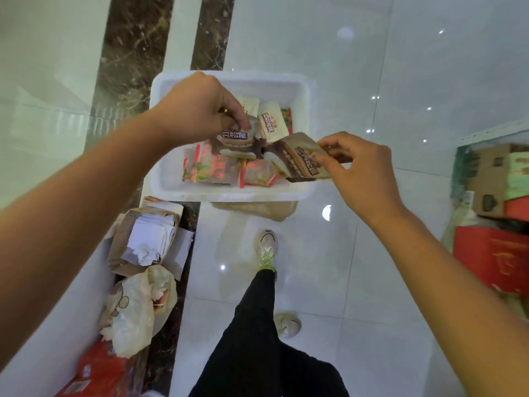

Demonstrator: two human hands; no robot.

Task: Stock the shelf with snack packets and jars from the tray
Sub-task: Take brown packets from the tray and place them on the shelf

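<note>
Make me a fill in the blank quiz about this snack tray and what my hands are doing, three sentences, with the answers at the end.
1. The snack packets lie in a ___ tray.
2. The left hand and the right hand each hold ___ packet.
3. The left hand's packet and the right hand's packet are both mainly ___ in colour.

Missing words: white; one; brown.

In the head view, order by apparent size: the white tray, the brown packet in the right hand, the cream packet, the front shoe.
1. white tray
2. brown packet in the right hand
3. cream packet and front shoe look alike, so unranked.
</note>
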